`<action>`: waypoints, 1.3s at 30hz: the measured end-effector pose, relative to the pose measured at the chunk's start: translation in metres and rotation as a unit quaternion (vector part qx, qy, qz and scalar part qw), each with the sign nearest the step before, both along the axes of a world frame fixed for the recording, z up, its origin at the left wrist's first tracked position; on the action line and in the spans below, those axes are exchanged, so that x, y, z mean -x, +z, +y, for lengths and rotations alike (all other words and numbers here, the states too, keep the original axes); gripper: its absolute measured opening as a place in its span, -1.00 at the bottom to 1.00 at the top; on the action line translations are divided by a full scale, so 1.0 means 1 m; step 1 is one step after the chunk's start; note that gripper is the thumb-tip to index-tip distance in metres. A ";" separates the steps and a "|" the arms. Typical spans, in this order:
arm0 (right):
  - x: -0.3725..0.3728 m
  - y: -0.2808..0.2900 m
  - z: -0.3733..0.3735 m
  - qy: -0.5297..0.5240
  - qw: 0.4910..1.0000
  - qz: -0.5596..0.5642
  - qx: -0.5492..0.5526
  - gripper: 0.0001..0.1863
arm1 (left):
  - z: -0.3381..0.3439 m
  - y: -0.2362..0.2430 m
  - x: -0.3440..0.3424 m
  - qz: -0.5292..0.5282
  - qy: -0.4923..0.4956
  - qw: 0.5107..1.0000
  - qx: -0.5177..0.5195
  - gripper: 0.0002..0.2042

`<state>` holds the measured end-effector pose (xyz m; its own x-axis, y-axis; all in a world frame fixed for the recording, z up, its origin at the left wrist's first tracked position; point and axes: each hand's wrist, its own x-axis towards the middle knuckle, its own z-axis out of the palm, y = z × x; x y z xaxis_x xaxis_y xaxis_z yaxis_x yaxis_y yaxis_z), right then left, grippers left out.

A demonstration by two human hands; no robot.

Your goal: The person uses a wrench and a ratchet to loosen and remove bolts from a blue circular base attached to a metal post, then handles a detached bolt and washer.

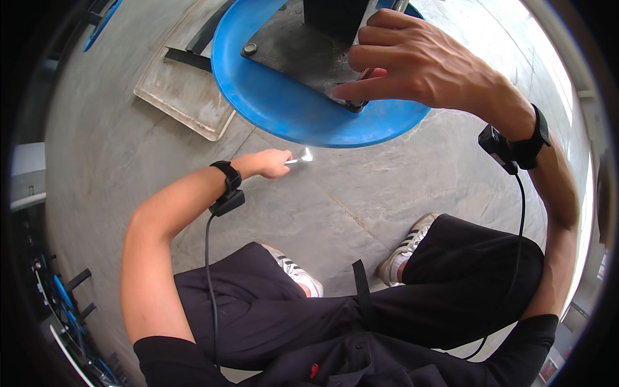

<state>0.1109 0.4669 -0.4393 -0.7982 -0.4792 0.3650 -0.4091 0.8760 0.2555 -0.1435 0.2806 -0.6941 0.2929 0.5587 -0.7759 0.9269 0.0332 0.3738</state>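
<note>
Left hand [274, 163] gripped a shiny tool [306, 155], right hand [412, 61] curled at corner of plate [293, 61] on blue disc [271, 113], its grip was unclear.

Left hand [274, 164], ten o'clock: curled tight, elbow [143, 222] bent. Right hand [403, 61], one o'clock: back uppermost, lowest finger [367, 89] extended toward nine.

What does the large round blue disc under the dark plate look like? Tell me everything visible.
The large, round, blue disc looks smooth, perhaps plastic or painted metal, with pale reflections; its far edge runs out of the picture. It appears roughly level over the grey, stone-like floor. A dark, flat, metal-looking plate covers much of its middle. The bare right hand reaches over its right side; whether fingers touch the blue surface is unclear.
</note>
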 end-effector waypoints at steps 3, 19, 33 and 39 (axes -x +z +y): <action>-0.006 0.012 -0.010 -0.012 0.999 -0.007 -0.030 -0.62 | -0.003 0.001 0.004 -0.001 0.010 1.000 0.003 -0.62; -0.042 -0.007 -0.038 -0.234 0.949 -0.066 0.201 -0.84 | -0.007 0.021 -0.002 0.027 -0.019 0.998 -0.044 -0.71; -0.046 -0.008 -0.039 -0.272 0.919 -0.068 0.276 -0.81 | -0.017 0.258 -0.075 -0.337 -0.225 0.845 -0.348 -0.84; -0.049 -0.016 -0.040 -0.295 0.910 -0.093 0.275 -0.86 | 0.022 0.269 -0.028 -0.162 -0.161 0.810 -0.541 -0.80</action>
